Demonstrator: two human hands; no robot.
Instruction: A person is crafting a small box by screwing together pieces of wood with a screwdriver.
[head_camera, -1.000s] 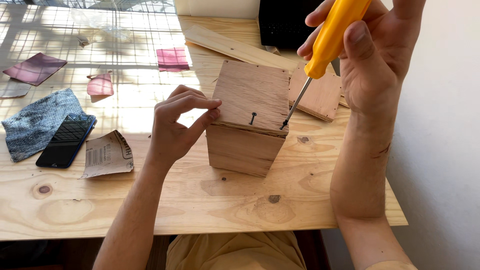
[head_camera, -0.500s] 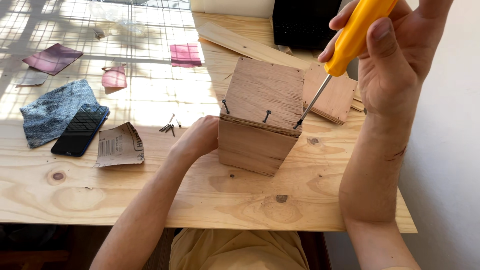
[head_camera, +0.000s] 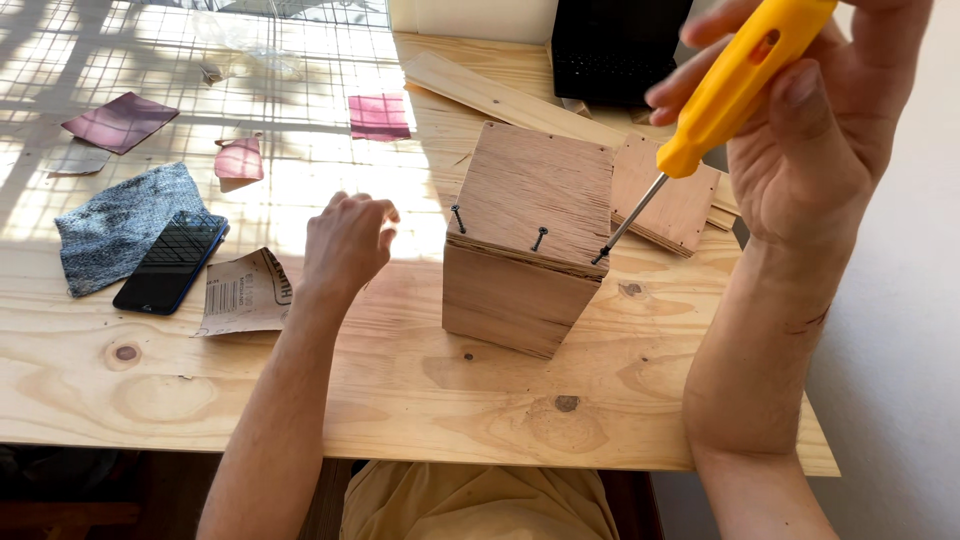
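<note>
Over at the far left of the frame, a piece of blue denim cloth (head_camera: 112, 232) lies on the pale wooden table (head_camera: 300, 400), with a dark phone (head_camera: 170, 262) resting partly on its right edge. Just right of the phone sits a curled sheet of sandpaper (head_camera: 245, 292). Above these, toward the upper left, are several purple and pink scraps (head_camera: 120, 121), and a grid of shadow falls across that part of the table.

Left of centre, the left hand (head_camera: 345, 243) hovers low over the table beside the sandpaper, its fingers curled loosely inward into a soft, half-closed fist. It holds nothing that can be seen, and it is apart from the box.

In the middle stands a small plywood box (head_camera: 528, 240), upright on the table. Three screws (head_camera: 539, 238) stick up from the near edge of its top panel, not driven home. Behind it lie a long wooden strip (head_camera: 500, 97) and a flat plywood square (head_camera: 672, 205), and a black object sits at the top centre.

At the upper right, the right hand (head_camera: 815, 140) is clenched around the yellow handle of a screwdriver (head_camera: 735, 82), thumb pressed along the grip. The metal shaft slants down and left, its tip meeting the screw at the box's near right corner.
</note>
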